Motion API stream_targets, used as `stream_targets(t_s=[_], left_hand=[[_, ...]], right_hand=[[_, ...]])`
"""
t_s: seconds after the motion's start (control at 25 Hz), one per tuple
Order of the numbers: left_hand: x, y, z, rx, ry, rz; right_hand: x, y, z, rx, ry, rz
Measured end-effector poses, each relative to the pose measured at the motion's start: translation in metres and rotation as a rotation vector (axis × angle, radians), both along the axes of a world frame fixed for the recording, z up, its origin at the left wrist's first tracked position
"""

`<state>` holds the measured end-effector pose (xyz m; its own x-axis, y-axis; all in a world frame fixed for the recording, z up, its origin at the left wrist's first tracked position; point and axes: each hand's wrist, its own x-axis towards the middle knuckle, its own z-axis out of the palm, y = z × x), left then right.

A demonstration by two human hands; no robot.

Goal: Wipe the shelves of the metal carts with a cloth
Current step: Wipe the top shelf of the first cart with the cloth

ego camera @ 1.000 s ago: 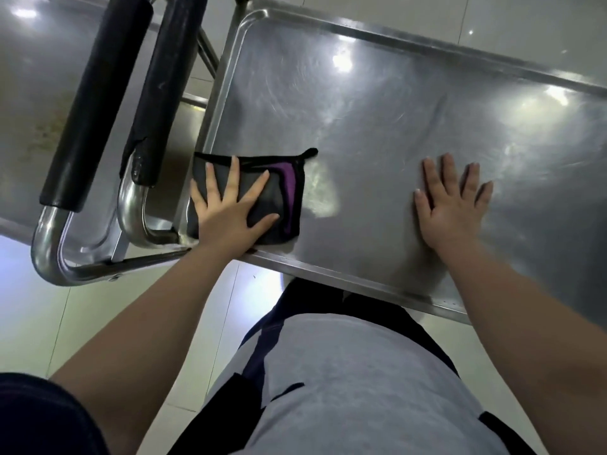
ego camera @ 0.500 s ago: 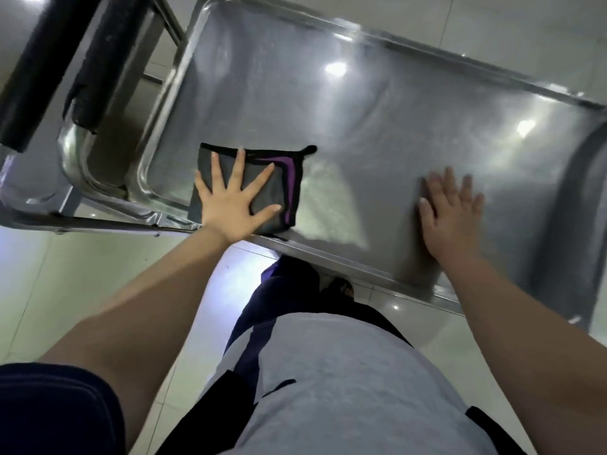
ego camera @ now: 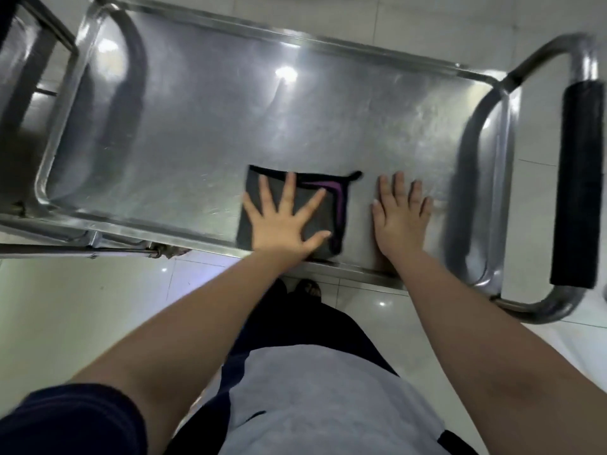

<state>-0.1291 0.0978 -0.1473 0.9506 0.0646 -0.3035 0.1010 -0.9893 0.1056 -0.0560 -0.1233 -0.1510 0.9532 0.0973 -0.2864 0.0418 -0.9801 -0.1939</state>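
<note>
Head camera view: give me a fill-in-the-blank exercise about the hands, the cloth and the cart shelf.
The left hand presses, fingers spread, on a dark ____.
The right hand lies flat on the bare metal ____ beside it.
The stripe near the left index finger is ____.
The black padded handle stands at the cart end on the person's ____.
Missing words: cloth, shelf, purple, right.

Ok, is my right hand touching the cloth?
Apart. The head view shows a strip of bare shelf between the right hand and the cloth; only the left hand presses flat on it.
</note>
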Motion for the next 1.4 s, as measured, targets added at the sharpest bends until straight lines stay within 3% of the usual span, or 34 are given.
stream_targets(t_s=[0.16,0.2,0.28,0.36,0.44,0.52,0.72,0.88,1.04,1.24,1.4], left_hand=[[0.005,-0.099,0.011,-0.041,0.075,-0.096],[0.007,-0.097,0.014,-0.076,0.056,-0.079],[0.019,-0.064,0.02,-0.156,-0.083,0.003],[0.036,-0.013,0.022,-0.188,-0.201,0.068],[0.047,0.03,0.018,-0.162,-0.123,0.022],[0.05,0.046,0.008,-0.098,-0.068,-0.064],[0.048,0.045,-0.004,-0.058,-0.134,-0.107],[0.048,0.044,-0.006,-0.049,-0.148,-0.103],[0.048,0.044,-0.008,-0.024,-0.142,-0.099],[0.048,0.042,-0.008,-0.016,-0.171,-0.091],[0.049,0.043,-0.007,-0.03,-0.159,-0.1]], right_hand=[[0.004,-0.015,0.024,0.689,0.016,-0.326],[0.004,-0.017,0.031,0.769,-0.024,-0.383],[0.0,0.0,0.039,0.585,-0.132,-0.263],[-0.017,0.041,0.035,0.276,-0.122,0.034],[-0.045,0.078,0.023,0.039,-0.038,0.268],[-0.054,0.081,0.011,-0.06,-0.004,0.329],[-0.035,-0.038,0.005,-0.111,-0.106,0.191],[-0.039,-0.131,0.012,-0.243,-0.059,0.045],[-0.053,-0.09,0.012,-0.22,-0.04,0.014],[-0.064,0.039,0.008,-0.122,-0.073,0.339],[-0.051,-0.013,0.008,-0.108,-0.122,0.328]])
